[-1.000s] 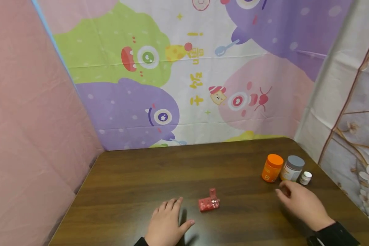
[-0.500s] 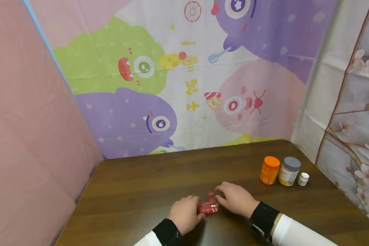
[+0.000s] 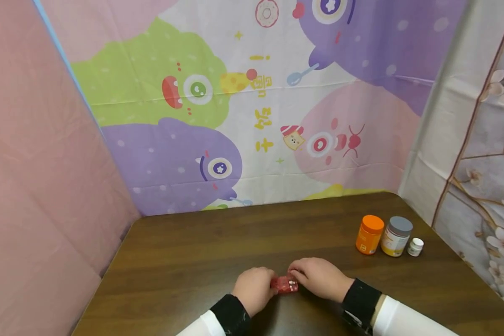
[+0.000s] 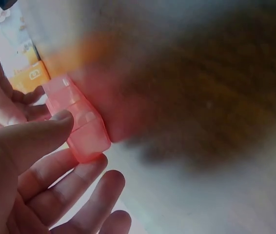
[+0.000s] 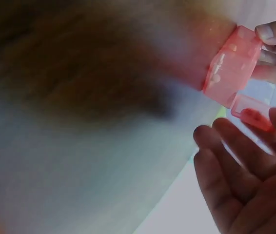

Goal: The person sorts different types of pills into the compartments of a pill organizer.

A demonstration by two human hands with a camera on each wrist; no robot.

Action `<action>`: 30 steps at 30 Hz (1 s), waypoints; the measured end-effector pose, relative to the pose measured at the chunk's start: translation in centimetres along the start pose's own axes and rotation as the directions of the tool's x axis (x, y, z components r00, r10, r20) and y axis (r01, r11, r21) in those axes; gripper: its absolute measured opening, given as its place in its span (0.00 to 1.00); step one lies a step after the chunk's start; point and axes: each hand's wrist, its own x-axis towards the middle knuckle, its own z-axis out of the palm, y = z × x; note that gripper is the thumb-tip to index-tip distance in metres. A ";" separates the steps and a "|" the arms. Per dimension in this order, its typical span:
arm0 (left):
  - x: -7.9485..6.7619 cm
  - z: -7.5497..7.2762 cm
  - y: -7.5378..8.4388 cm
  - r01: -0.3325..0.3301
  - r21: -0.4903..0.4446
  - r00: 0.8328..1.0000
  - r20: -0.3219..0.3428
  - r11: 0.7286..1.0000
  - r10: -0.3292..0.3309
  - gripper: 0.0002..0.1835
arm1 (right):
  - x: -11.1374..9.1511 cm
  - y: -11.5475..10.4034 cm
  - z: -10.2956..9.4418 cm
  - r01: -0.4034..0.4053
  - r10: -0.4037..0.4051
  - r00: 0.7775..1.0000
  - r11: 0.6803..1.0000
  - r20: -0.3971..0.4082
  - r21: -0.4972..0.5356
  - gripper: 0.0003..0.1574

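Note:
A small translucent red pill box (image 3: 284,285) with compartments is near the front middle of the wooden table (image 3: 185,261). White pills show through one end in the right wrist view. My left hand (image 3: 254,289) pinches the box's left end between thumb and fingers. At the other end, my right hand (image 3: 321,277) holds the raised lid flap (image 5: 250,108) between thumb and forefinger, its other fingers loosely bent. From the head, that hand mostly hides the flap.
An orange bottle (image 3: 369,234), a grey-lidded jar (image 3: 396,237) and a small white bottle (image 3: 415,247) stand in a row at the table's right. A cartoon-printed cloth (image 3: 273,182) hangs behind the table, with a pink cloth (image 3: 75,186) at the left.
My right hand has come left from beside the bottles to the pill box's lid flap. My left hand has moved right from an open pose and now grips the box.

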 end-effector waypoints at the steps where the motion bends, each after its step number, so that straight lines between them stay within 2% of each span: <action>1: 0.1 -0.1 0.0 -0.002 -0.005 1.000 0.007 1.000 0.002 0.06 | -0.1 0.0 0.0 0.001 -0.001 1.000 1.000 0.015 0.016 0.09; 7: 0.4 -0.3 -0.3 0.002 -0.027 0.999 0.032 1.000 -0.001 0.06 | -0.4 0.3 -0.1 0.023 -0.028 0.997 0.998 0.071 0.062 0.05; 12: 0.5 -0.5 -0.2 0.006 -0.036 0.999 0.048 0.999 -0.005 0.07 | -0.6 0.4 0.0 0.028 -0.037 0.995 0.995 0.096 0.091 0.06; 30: 0.7 0.0 -0.6 0.045 -0.081 0.998 0.051 0.996 -0.041 0.11 | -0.3 1.0 0.1 0.017 -0.029 0.995 0.992 0.094 0.125 0.12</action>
